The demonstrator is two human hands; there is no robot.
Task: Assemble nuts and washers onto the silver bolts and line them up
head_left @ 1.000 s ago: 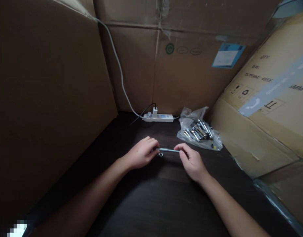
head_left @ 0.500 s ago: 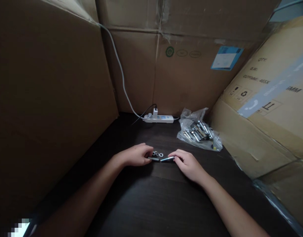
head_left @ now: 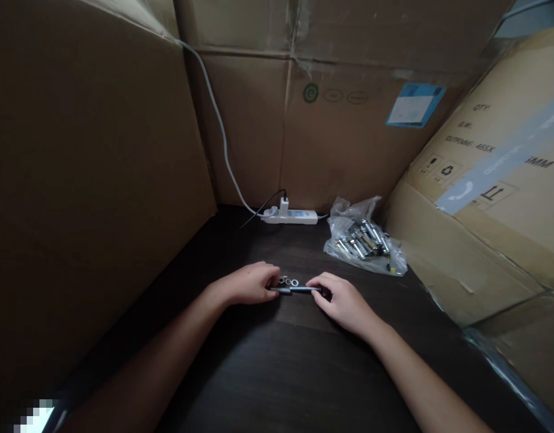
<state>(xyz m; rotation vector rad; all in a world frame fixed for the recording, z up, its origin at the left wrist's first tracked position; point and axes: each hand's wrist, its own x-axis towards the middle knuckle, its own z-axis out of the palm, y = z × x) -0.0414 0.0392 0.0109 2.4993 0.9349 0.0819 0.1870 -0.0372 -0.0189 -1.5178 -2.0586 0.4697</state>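
Observation:
My left hand [head_left: 257, 282] is closed around one end of a short grey bolt-like rod [head_left: 283, 291]. Between the fingertips of my right hand [head_left: 342, 297] is a slim shiny metal tube [head_left: 304, 288]. The two metal pieces lie end to end in one line, low over the dark table, and their ends appear to touch. Whether one has entered the other is too small to see. Just behind them lie several small metal rings, among them a washer [head_left: 295, 282] and a smaller ring [head_left: 288, 282] close to my left fingertips.
A clear plastic bag [head_left: 344, 252] full of metal anchor bolts [head_left: 364, 239] lies at the back right. Behind my hands is a white power strip [head_left: 290, 217] with a cable [head_left: 222, 132]. Cardboard boxes [head_left: 254, 138] wall in the dark tabletop [head_left: 267, 367] left, back and right.
My right hand has brought the shiny tube left and levelled it, so its tip now meets the grey rod. My left hand has hardly moved.

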